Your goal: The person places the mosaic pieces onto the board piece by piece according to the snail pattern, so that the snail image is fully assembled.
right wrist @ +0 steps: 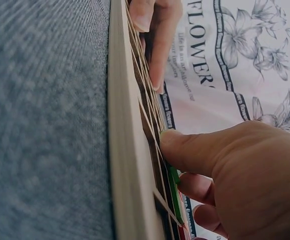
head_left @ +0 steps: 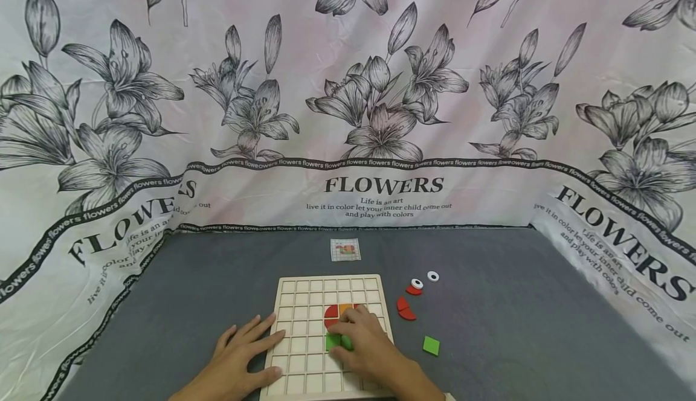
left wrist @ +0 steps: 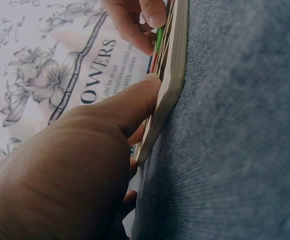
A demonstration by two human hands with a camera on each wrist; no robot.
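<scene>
A wooden grid board [head_left: 296,365] lies flat, with red and orange pieces [head_left: 331,312] and a green square [head_left: 333,342] set in its cells. Over the board, my right hand [head_left: 367,340] has thumb and fingers bent about a green piece [head_left: 347,342] beside that square. From the right wrist view, the thumb of the right hand [right wrist: 255,170] is down at the grid near a green edge [right wrist: 174,185]; the fingers partly hide the piece. My left hand [head_left: 239,352] rests its spread fingers along the board's left side. The left wrist view shows its thumb [left wrist: 134,102] touching the rim.
Right of the board lie a green square [head_left: 431,346], red curved pieces [head_left: 405,308] and white discs with black centres [head_left: 432,276], one on a red piece. A small picture card [head_left: 345,250] lies behind the board. Printed flower fabric [head_left: 380,202] surrounds the grey table [head_left: 217,268].
</scene>
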